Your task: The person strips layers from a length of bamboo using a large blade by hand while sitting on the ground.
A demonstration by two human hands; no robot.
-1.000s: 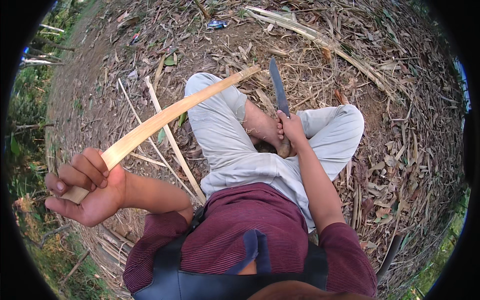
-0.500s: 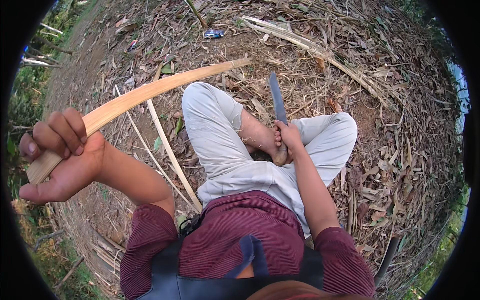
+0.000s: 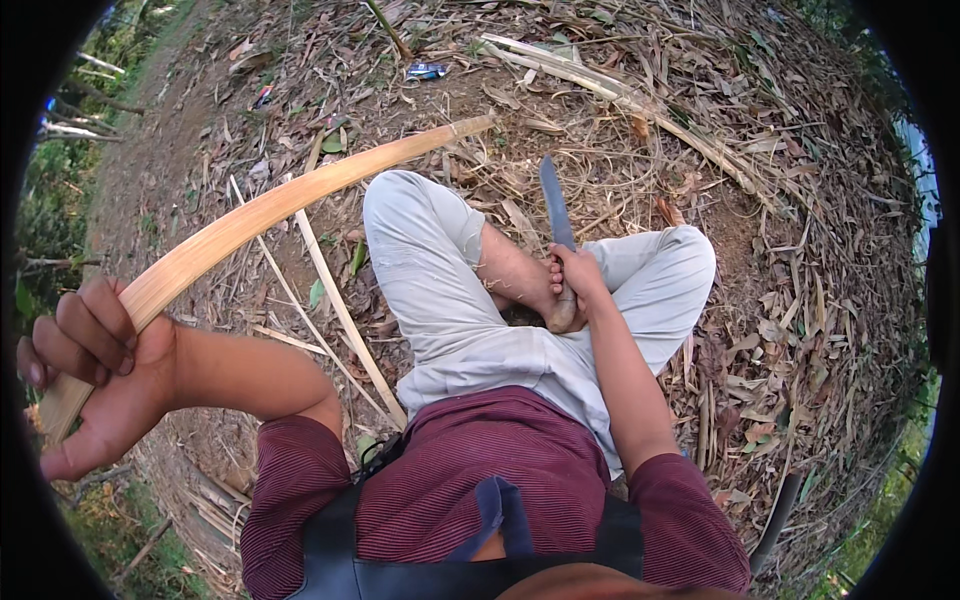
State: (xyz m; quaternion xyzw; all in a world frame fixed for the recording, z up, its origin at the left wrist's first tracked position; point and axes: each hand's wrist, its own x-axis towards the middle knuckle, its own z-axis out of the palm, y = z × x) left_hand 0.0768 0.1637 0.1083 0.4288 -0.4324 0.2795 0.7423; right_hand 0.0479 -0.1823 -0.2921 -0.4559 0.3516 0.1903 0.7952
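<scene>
My left hand [image 3: 100,365], raised at the far left, is closed around one end of a long pale wooden strip [image 3: 270,215] that looks like split bamboo. The strip slants away to the right, and its far end lies just beyond my left knee. My right hand [image 3: 573,270] grips the handle of a long knife [image 3: 554,200] low between my crossed legs. Its dark blade points away from me, and the strip does not touch it. Part of the knife's handle is hidden by my fingers.
Narrow split strips [image 3: 345,315] lie on the ground left of my legs. A bundle of longer strips [image 3: 640,105] rests at the far right. Fine shavings [image 3: 600,180] cover the ground ahead, a small blue packet [image 3: 427,71] lies beyond, and dry leaves [image 3: 780,350] spread to the right.
My left hand has moved left and toward me, drawing the strip along with it. The knife has shifted very slightly toward me; my right hand is nearly still.
</scene>
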